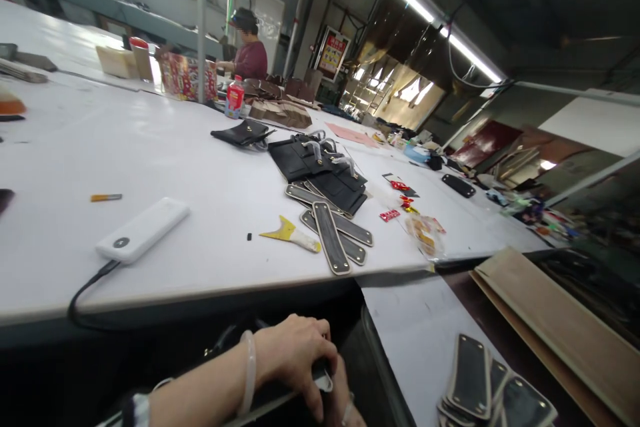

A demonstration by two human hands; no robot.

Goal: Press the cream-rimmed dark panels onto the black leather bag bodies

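Note:
Below the table's front edge, my left hand (300, 350) reaches in from the lower left, a pale bangle on its wrist. Its fingers are closed round a small black piece with a pale edge (324, 379); most of that piece is hidden. My right hand (341, 392) is pressed close on the other side of it, its fingertips largely covered by my left hand. Dark material with a small gold-coloured fitting (207, 351) lies beside my left wrist, too dim to make out. Black strips with pale edges and metal studs (331, 240) overlap on the table just ahead.
Black bags (320, 170) with wrapped handles lie behind the strips. A yellow-and-white scraper-like tool (290, 233), a white power bank (143, 230) and its cable sit on the white table (165, 160). More studded pieces (470, 377) are stacked lower right, near folded brown board (555, 327). A person (253, 57) sits beyond.

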